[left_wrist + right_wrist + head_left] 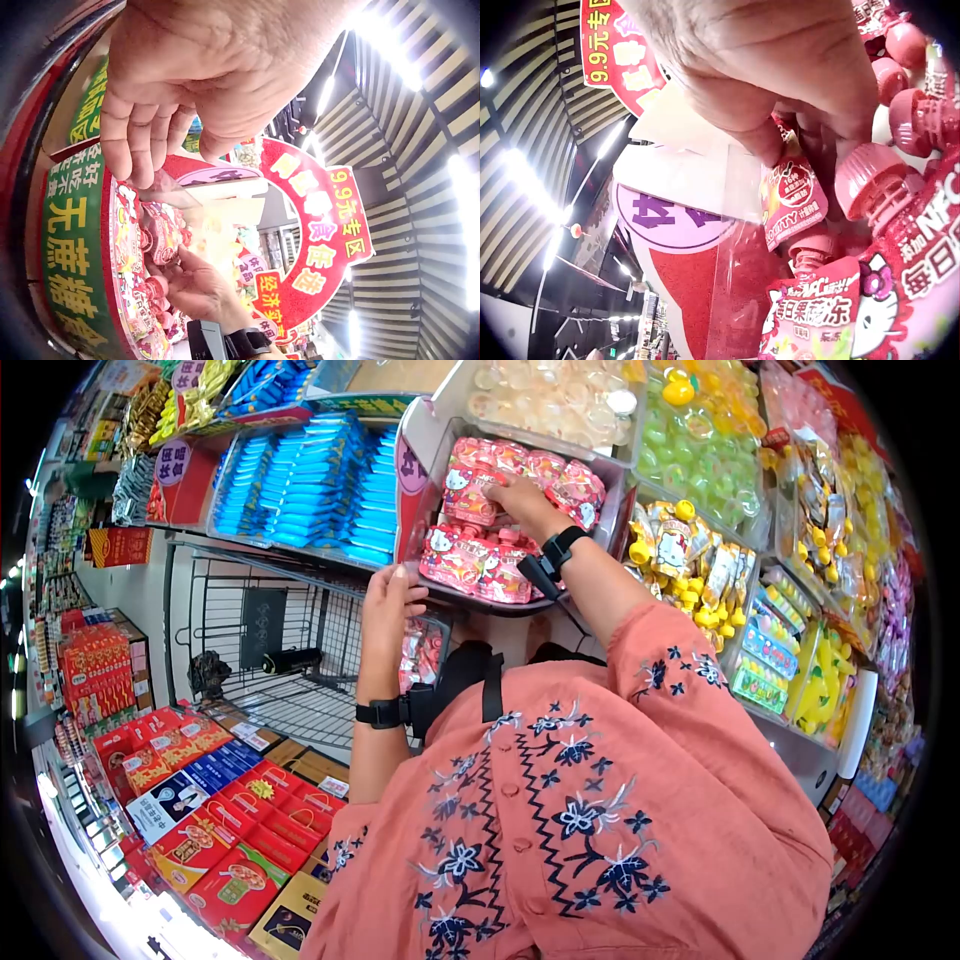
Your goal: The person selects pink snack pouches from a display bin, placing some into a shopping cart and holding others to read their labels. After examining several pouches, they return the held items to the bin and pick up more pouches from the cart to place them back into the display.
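Observation:
A bin (pixel 612 510) holds pink and red capped pouches (pixel 455 560) with a white cat figure. My right hand (pixel 528 505) reaches into it; in the right wrist view the thumb and fingers of the right hand (pixel 780 75) pinch a pink pouch (pixel 795 196) among others. My left hand (pixel 388 600) hangs at the bin's front left corner, by the cart, holding nothing. In the left wrist view the left hand (pixel 176 90) has its fingers loosely extended above the pouches (pixel 129 247).
A shopping cart (pixel 330 622) stands at the left with a dark item in it. Blue packets (pixel 305 485) fill the neighbouring bin. Jelly cups (pixel 700 465) and yellow-capped pouches (pixel 690 575) lie to the right. Red boxes (pixel 240 830) are stacked at lower left.

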Tool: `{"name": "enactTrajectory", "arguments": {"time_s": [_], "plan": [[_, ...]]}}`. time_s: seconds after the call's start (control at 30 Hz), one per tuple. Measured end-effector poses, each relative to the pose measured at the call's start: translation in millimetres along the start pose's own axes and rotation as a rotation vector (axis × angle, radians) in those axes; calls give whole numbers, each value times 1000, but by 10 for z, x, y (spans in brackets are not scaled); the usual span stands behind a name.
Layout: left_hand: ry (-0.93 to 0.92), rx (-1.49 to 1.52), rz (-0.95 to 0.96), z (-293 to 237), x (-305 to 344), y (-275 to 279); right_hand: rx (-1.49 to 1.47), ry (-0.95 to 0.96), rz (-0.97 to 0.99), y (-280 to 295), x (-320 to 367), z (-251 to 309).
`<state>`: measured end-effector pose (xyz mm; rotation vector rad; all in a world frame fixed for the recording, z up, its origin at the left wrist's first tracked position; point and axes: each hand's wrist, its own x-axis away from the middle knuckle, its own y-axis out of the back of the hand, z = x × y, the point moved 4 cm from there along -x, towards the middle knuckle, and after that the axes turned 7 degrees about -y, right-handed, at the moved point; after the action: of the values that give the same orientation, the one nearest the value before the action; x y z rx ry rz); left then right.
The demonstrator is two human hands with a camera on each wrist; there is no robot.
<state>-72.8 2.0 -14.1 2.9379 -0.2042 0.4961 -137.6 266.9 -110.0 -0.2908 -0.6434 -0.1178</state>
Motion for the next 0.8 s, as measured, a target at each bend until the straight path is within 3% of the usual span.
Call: {"name": "enactTrajectory", "arguments": {"time_s": [0.13, 0.43, 0.53, 0.63, 0.73, 0.8], "plan": [[5, 22, 13, 59, -12, 0, 49, 92, -54, -19, -76, 3], [34, 34, 40, 82, 4, -58, -58, 19, -42, -11, 52, 30], [31, 25, 44, 100, 10, -59, 52, 67, -64, 28, -109, -30], [28, 11, 37, 93, 16, -40, 453, 203, -245, 126, -205, 22], [21, 8, 19, 91, 36, 2, 493, 215, -346, 147, 31, 139], [16, 13, 16, 120, 32, 24, 568, 362, -361, 131, 55, 137]]}}
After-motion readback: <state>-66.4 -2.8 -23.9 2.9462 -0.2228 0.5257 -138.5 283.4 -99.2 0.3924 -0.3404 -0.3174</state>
